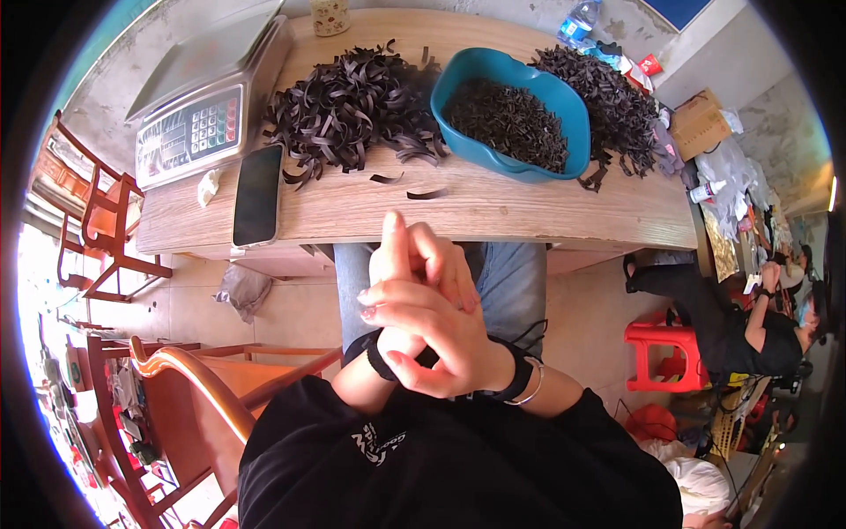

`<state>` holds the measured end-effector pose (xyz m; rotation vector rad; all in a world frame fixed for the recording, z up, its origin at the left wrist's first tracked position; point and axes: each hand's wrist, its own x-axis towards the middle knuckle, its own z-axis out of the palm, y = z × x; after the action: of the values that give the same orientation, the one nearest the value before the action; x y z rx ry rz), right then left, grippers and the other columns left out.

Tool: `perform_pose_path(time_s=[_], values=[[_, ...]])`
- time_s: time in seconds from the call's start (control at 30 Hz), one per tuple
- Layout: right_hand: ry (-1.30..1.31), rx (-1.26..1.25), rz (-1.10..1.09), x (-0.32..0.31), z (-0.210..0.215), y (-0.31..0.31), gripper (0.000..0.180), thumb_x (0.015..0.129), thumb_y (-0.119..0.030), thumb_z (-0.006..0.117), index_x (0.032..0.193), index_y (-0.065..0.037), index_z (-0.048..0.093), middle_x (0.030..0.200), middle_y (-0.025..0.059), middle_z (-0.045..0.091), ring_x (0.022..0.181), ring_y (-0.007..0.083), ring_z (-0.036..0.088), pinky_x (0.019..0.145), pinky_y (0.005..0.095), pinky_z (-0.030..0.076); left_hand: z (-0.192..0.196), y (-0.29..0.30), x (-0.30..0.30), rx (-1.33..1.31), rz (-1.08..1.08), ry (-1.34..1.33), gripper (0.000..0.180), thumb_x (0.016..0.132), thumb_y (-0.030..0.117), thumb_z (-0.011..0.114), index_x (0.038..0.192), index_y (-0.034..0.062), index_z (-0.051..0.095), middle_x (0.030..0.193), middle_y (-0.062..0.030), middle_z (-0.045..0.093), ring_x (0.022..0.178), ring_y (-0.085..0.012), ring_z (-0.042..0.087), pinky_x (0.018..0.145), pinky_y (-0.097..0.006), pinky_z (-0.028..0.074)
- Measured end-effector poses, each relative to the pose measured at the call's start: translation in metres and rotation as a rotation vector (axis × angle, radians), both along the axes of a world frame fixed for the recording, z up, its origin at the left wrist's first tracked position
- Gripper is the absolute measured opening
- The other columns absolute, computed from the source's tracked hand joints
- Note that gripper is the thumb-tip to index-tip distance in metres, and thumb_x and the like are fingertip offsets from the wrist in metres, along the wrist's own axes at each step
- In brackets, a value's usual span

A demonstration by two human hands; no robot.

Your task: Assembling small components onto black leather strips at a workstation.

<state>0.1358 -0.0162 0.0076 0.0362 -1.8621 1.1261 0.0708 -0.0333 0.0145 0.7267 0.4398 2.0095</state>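
My left hand (432, 264) and my right hand (441, 331) are clasped together above my lap, just short of the table's front edge. The right hand lies across the left, its fingers wrapped over it. One finger of my left hand points up while the others bend over toward the right hand. No object shows between them; the palms are hidden. Beyond them on the table lie two loose dark strips (427, 194) and a large heap of dark strips (357, 110). A teal plastic basin (445, 132) holds short dark pieces.
On the wooden table (511, 216) are a phone (258, 196), a digital scale (198, 132), a patterned cup (330, 16), another dark heap (608, 106) and a water bottle (579, 24). A wooden chair (203, 375) stands at left. Right, a person (749, 326) sits near a red stool (665, 353).
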Motion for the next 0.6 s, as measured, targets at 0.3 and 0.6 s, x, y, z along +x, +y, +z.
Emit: perform_pose_path(time_s=[0.3,0.6], values=[[-0.327,-0.123,-0.22,0.043,0.082,0.076,0.045,0.076,0.004,0.061,0.118,-0.006,0.049,0.113,0.0104,0.05,0.077,0.014,0.054,0.059,0.022,0.045,0.003,0.033,-0.021,-0.339,0.779,1.406,0.016,0.08,0.009,0.058,0.094,-0.0003,0.059,0.1,-0.0163,0.061,0.093,-0.0319,0.059,0.08,-0.036,0.049],[-0.903,0.199,-0.359,0.037,0.067,0.219,0.02,0.08,-0.007,0.061,0.098,0.001,0.064,0.081,0.0134,0.067,0.073,0.0196,0.064,0.069,0.0281,0.049,-0.033,0.04,-0.03,-0.454,0.765,1.705,0.025,0.084,0.011,0.057,0.103,-0.0043,0.061,0.113,-0.0147,0.059,0.111,-0.0317,0.054,0.093,-0.039,0.044]])
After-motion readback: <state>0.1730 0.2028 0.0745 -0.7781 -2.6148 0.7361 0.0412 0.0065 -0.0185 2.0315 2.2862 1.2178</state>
